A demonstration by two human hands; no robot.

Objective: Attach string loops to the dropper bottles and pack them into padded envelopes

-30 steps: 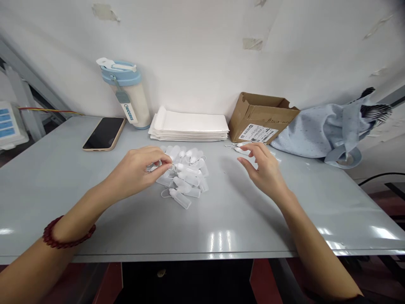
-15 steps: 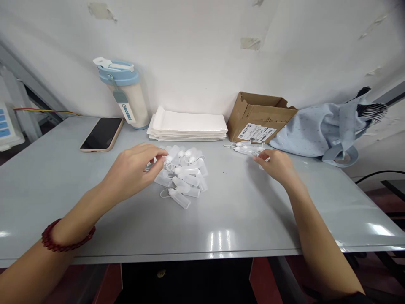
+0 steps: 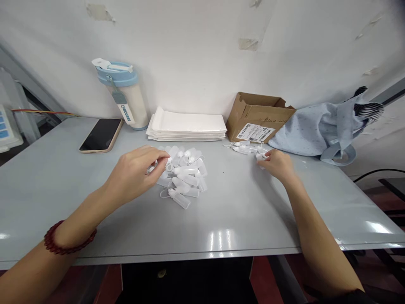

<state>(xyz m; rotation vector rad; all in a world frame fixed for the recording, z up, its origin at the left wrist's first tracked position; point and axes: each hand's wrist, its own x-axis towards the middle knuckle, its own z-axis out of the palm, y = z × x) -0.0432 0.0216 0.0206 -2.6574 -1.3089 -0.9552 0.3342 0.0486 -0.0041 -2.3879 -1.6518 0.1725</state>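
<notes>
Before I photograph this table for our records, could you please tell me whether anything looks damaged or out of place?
Ragged patches, perhaps old tape, mar the pale wall above the box and flask. The bottles lie heaped at mixed angles, but I see no spill.

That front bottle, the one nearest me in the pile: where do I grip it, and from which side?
I'd pinch the front bottle across the long sides of its body, from above and the near side. It lies flat, cap pointing back left, base toward you and right; other bottles crowd behind it, so the near side looks easiest.
</notes>
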